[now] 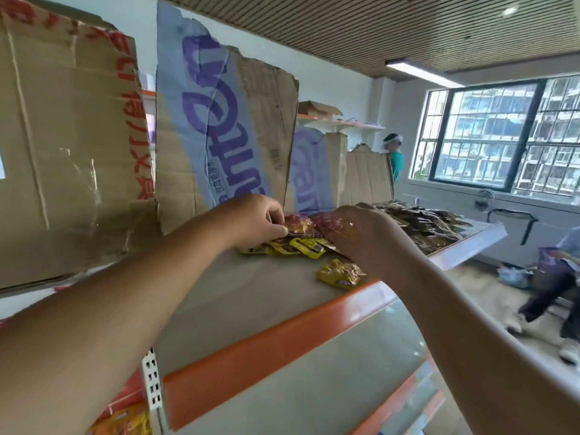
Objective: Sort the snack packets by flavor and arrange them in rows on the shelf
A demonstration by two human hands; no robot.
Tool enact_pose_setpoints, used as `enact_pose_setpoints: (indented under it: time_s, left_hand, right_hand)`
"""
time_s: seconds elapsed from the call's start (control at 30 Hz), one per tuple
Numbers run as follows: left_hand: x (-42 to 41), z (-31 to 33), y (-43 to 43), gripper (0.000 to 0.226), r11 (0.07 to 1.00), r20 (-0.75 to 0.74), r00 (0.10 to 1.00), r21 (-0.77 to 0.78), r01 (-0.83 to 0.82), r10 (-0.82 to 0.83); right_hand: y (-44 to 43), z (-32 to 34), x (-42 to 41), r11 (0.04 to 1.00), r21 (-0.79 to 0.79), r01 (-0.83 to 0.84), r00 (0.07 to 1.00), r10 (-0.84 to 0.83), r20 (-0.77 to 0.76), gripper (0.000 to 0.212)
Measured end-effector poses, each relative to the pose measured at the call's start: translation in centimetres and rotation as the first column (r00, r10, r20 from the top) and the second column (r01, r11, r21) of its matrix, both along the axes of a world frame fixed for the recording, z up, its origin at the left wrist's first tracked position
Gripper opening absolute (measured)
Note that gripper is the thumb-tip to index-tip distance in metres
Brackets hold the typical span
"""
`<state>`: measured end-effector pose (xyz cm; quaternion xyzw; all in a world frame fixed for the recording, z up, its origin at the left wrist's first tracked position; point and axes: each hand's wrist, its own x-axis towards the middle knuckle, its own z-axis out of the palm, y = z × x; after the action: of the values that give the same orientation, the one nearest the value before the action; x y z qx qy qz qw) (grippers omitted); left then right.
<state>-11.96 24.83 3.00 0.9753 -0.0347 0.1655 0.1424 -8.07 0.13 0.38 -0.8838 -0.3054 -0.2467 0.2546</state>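
Mostly the head view is taken up by a grey shelf (238, 293) that runs from lower left to middle right. It has an orange lip (282, 337) along its near edge and torn cardboard (219, 120) standing along its back. At right the room has a slatted ceiling, a barred window (502, 136) and a pale floor. One person (558, 277) sits at the right edge and another (394, 155) stands far back.

A broad grey stretch of shelf top shows between the lip and the packets, and both forearms reach over it from below.

Red packets (298, 224) sit at centre frame against the foot of the cardboard. Yellow packets (301, 246) lie just in front, in a row running left to right. A lone packet (340, 274), also yellow, lies flat nearer the lip, its long axis left to right and dipping slightly to the right. Brown packets (423, 221) are heaped toward the shelf's right end.

The left hand (254, 219) has its fingers curled, with the thumb and forefinger pinching a red packet's left edge. The right hand (361, 237) is at the red packets with its back to the camera. Its fingers are hidden, so their grip cannot be told.
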Motion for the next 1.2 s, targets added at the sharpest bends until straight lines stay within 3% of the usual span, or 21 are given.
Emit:
enact_pose_setpoints:
  time_s: [0.23, 0.33, 0.57, 0.67, 0.83, 0.93, 1.07, 1.2]
  left_hand:
    - [1.2, 1.9, 1.3, 0.013, 0.999, -0.038, 0.999, 0.013, -0.033, 0.034]
    - [1.5, 3.2, 1.1, 0.016, 0.996, -0.066, 0.995, 0.059, -0.070, 0.074]
    - [1.4, 5.1, -1.3, 0.027, 0.962, -0.197, 0.953, 0.195, -0.192, 0.230]
    - [1.8, 5.1, -3.6, 0.026, 0.930, -0.345, 0.877, 0.272, -0.247, 0.334]
    - [3.5, 3.5, -6.4, 0.051, 0.896, -0.585, 0.681, 0.335, -0.293, 0.441]
    - [4.2, 1.8, -7.1, 0.061, 0.898, -0.585, 0.682, 0.271, -0.346, 0.439]
    - [3.9, 0.2, -6.5, 0.055, 0.876, -0.422, 0.771, 0.291, -0.384, 0.477]
    - [3.1, -0.1, -5.5, 0.013, 0.893, -0.305, 0.844, 0.248, -0.377, 0.441]
  right_hand:
    - [2.6, 1.8, 3.5, 0.990, -0.117, -0.085, 0.996, 0.089, 0.027, 0.025]
    - [3.4, 2.5, 5.1, 0.971, -0.181, -0.156, 0.988, 0.152, -0.034, 0.021]
    - [5.5, 4.3, 8.3, 0.871, -0.379, -0.311, 0.950, 0.290, -0.113, 0.021]
    - [6.0, 5.4, 9.3, 0.755, -0.524, -0.393, 0.919, 0.343, -0.195, 0.034]
    - [6.9, 6.0, 10.8, 0.431, -0.763, -0.482, 0.873, 0.312, -0.376, 0.072]
    - [7.3, 5.3, 11.4, 0.327, -0.829, -0.453, 0.873, 0.349, -0.340, 0.080]
    - [6.8, 3.9, 12.4, 0.409, -0.752, -0.517, 0.829, 0.459, -0.320, 0.078]
    - [6.1, 3.7, 13.1, 0.496, -0.601, -0.627, 0.761, 0.554, -0.337, 0.072]
